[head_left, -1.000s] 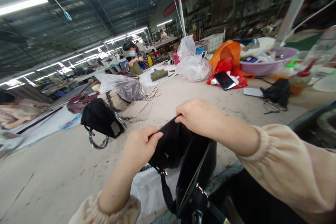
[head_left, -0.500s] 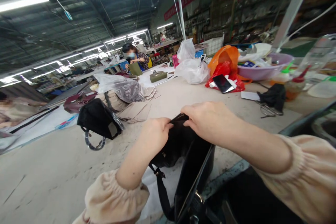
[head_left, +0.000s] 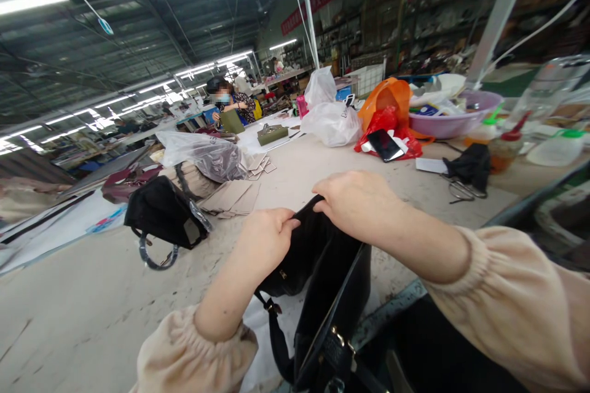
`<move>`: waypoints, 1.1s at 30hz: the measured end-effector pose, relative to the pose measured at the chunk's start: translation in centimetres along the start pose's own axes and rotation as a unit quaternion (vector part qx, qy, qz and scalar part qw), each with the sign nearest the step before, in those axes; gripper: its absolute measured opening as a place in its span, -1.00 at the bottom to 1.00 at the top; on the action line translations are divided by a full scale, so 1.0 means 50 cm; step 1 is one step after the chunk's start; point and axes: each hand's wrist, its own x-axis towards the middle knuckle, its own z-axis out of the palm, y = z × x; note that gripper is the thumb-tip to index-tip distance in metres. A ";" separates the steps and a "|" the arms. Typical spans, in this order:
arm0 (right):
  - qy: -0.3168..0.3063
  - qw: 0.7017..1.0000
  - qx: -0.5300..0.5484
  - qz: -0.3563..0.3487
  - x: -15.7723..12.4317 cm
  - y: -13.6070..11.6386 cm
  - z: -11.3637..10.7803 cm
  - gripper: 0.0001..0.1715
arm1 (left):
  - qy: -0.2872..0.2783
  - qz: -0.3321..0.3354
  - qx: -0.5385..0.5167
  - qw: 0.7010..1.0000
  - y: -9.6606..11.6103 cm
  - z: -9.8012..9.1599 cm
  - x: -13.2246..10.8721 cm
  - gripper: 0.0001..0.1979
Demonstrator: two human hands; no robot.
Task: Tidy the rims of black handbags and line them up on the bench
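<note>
A black handbag with gold-coloured fittings stands open below my hands, its strap hanging at the left side. My left hand pinches the bag's far upper edge near its left end. Close by on the same edge, my right hand grips with thumb and fingers, palm turned down. Between the two hands a short stretch of the rim shows. The dark inside of the bag is only partly visible. A small gold-coloured piece sits on the bag below my left hand.
Another black bag with a wrapped ring handle lies at left, beside stacked beige pieces. Scissors, a phone, squeeze bottles and a purple basin are at right. A masked person works farther back.
The view has shifted slightly, so the surroundings appear a little farther left. Both hands keep hold of the bag's edge, which now looks straighter and more taut between them.
</note>
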 end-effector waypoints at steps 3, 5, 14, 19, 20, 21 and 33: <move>0.003 1.000 -0.003 -0.003 0.002 0.000 0.000 -0.79 | 0.005 0.005 0.000 1.000 -0.001 0.002 -0.001 -0.76; -0.004 1.000 -0.005 -0.002 0.004 -0.002 -0.001 -0.79 | 0.005 0.007 0.002 1.000 -0.001 0.002 -0.001 -0.76; -0.014 1.000 -0.004 0.005 0.010 -0.003 -0.002 -0.80 | -0.001 -0.008 0.000 1.000 0.002 0.000 -0.003 -0.77; -0.017 1.000 -0.004 0.013 0.013 -0.007 -0.001 -0.80 | 0.003 0.000 0.011 1.000 0.001 0.002 -0.003 -0.78; -0.023 1.000 -0.004 0.014 0.014 -0.008 -0.002 -0.80 | 0.003 -0.001 0.019 1.000 0.002 0.001 -0.002 -0.78; -0.029 0.999 -0.003 0.015 0.014 -0.010 -0.004 -0.80 | 0.002 -0.003 0.028 1.000 0.004 -0.001 -0.002 -0.78; -0.036 0.999 0.003 0.015 0.023 -0.003 -0.008 -0.77 | 0.019 -0.033 0.047 0.998 0.014 -0.002 0.015 -0.69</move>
